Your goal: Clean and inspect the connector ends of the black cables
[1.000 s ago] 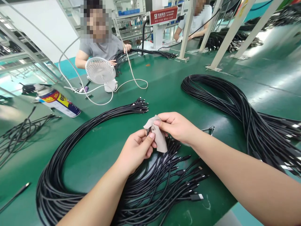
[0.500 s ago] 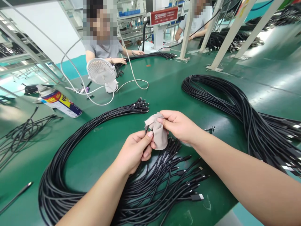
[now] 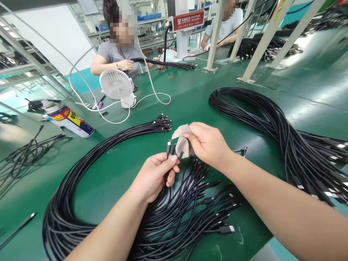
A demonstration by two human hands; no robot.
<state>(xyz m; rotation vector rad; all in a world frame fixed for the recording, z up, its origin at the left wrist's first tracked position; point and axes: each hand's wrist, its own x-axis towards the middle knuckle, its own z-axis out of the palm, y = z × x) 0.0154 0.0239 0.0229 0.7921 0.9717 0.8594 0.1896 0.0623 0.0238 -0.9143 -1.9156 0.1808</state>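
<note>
Near the middle of the view, my left hand [image 3: 160, 172] pinches a black cable by its connector end [image 3: 169, 148], whose metal tip points up. Just right of it, my right hand [image 3: 208, 143] is closed on a beige cloth [image 3: 183, 143], bunched between thumb and fingers. The cloth hangs beside the connector; whether they touch I cannot tell. Under both hands, a bundle of black cables [image 3: 174, 214] fans out its connector ends to the right. The same bundle curves round on the left [image 3: 69, 181], with small plugs grouped at its far end.
A second looped cable bundle [image 3: 272, 119] lies at the right. At the left are a spray can [image 3: 72, 121], a small white fan [image 3: 116, 85] with its cord, and loose cables [image 3: 29, 156]. A co-worker [image 3: 119, 61] across the table handles cables; another person sits farther back.
My right hand has lifted the cloth off the connector, whose metal tip now shows. The co-worker across the table has raised a cable bundle.
</note>
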